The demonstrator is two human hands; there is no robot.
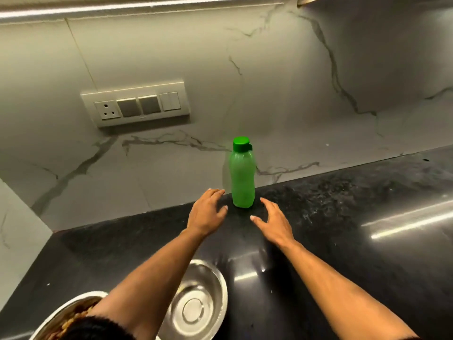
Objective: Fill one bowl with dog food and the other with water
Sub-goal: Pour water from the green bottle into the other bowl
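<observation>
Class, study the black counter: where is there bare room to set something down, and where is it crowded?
Free: the black stone counter right of the right hand, and the strip below the wall socket panel. Crowded: the near left, with the empty steel bowl beside the food-filled steel bowl, and around the green plastic bottle.

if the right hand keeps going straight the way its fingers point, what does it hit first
Probably the green bottle: the right hand points up-left at its base, nothing between. Depth is unclear, so it might just graze its right side.

Bottle [242,175] stands behind two bowls [196,303] on counter [343,241].
</observation>
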